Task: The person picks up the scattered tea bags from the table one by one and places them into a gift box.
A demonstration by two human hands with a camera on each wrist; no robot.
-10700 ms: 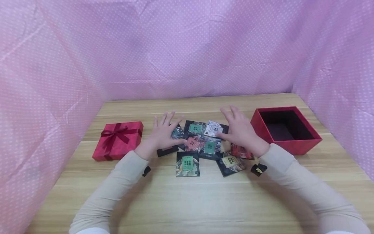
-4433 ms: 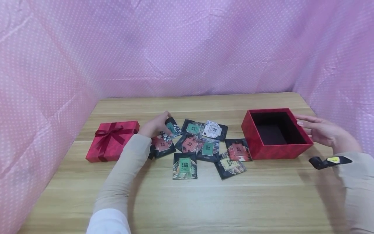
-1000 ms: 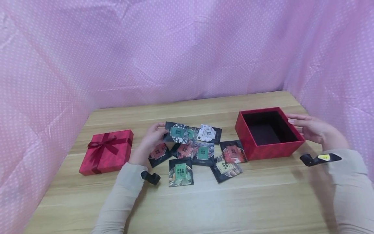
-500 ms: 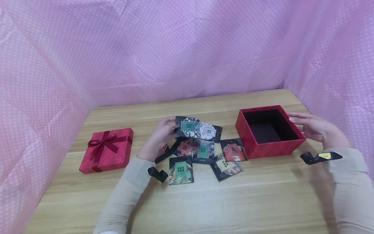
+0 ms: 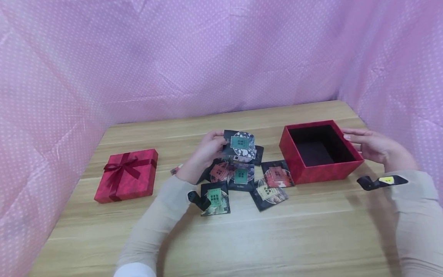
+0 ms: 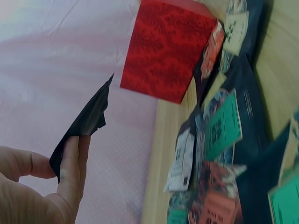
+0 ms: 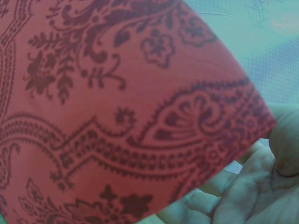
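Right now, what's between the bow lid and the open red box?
The left hand, the packet it holds and scattered packets, as the head view shows.

Beige sleeves [image 5: 157, 227] bear black wrist cameras [image 5: 199, 200], the right with yellow label [image 5: 387, 179].

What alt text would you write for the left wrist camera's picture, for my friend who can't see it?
A left hand pinches a dark packet, seen nearly edge-on. To the right, more packets with coloured labels lie on a wooden table, near a red patterned box.
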